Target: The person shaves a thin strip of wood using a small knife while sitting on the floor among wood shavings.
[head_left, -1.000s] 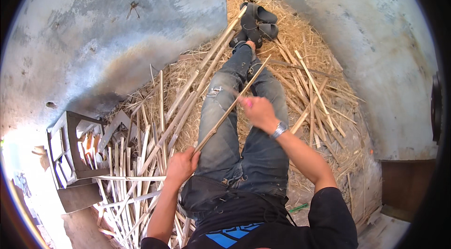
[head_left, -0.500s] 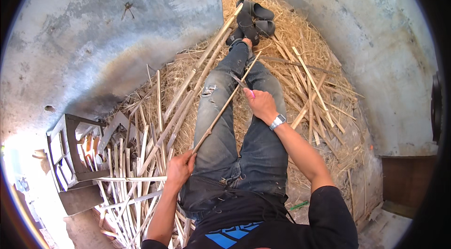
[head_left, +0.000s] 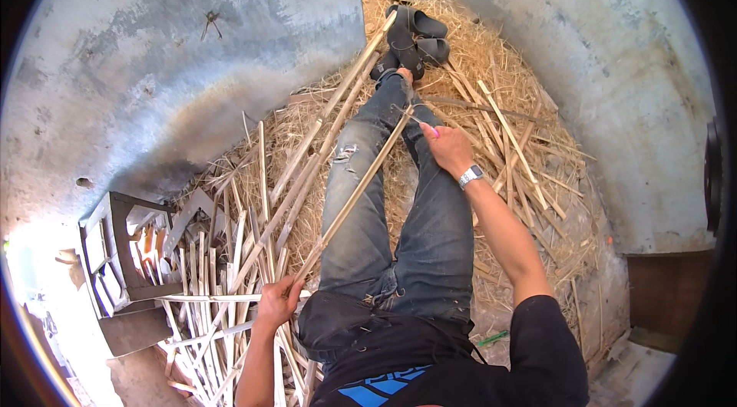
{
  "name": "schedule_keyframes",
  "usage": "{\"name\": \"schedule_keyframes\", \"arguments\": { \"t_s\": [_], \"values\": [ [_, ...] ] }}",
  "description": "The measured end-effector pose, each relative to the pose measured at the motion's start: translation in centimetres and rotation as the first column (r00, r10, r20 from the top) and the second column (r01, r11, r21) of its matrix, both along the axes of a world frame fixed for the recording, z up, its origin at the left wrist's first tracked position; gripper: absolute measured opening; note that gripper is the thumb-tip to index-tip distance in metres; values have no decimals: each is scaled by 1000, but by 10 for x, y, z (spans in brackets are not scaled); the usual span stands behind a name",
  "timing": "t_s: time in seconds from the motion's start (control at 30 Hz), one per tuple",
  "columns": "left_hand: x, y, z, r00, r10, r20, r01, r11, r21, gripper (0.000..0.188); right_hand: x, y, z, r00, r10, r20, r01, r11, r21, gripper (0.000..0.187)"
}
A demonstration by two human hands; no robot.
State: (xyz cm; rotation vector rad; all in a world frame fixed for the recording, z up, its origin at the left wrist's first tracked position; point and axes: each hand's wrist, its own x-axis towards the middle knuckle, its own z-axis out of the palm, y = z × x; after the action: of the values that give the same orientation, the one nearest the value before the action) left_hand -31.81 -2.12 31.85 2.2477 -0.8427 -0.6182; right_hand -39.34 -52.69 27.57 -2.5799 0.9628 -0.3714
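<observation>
A pale wooden stick [head_left: 362, 185] is gripped by left fingers [head_left: 294, 289]. Near its tip, a pink-handled knife [head_left: 417, 121] is gripped by right fingers [head_left: 445, 143].

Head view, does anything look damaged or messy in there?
Yes: the jeans have a tear at the left knee, left of the held wooden strip, with pale threads showing against darker fabric. Straw-like strands also lie scattered beside the legs, looking untidy.
</observation>
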Motion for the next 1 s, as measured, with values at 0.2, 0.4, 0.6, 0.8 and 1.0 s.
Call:
{"name": "schedule_keyframes", "arguments": {
  "t_s": [0.2, 0.4, 0.6, 0.8, 1.0],
  "values": [
    [-6, -14, -8, 1000, 17, -1, -17, 1000, -7, 14, 2, 105, 19, 914, 402, -47, -401, 916, 24, 62],
    [-12, 35, -12, 997, 75, 24, -75, 997, 23, 16, 14, 6, -6, 970, 141, -200, -206, 911, -357, 24],
    [-17, 61, -26, 998, 46, 50, -49, 997, 57, 19, -3, -74, 10, 995, -99, -8, 98, 990, -100, 71],
    [-7, 3, -22, 980, 75, -183, -67, 996, 51, 32, 1, 50, 49, 979, 150, 141, -174, 968, 181, 71],
    [14, -53, -16, 979, -18, -202, 30, 998, 59, 38, -9, 160, 15, 872, 484, -67, -459, 859, 225, 67]
  ]
}}
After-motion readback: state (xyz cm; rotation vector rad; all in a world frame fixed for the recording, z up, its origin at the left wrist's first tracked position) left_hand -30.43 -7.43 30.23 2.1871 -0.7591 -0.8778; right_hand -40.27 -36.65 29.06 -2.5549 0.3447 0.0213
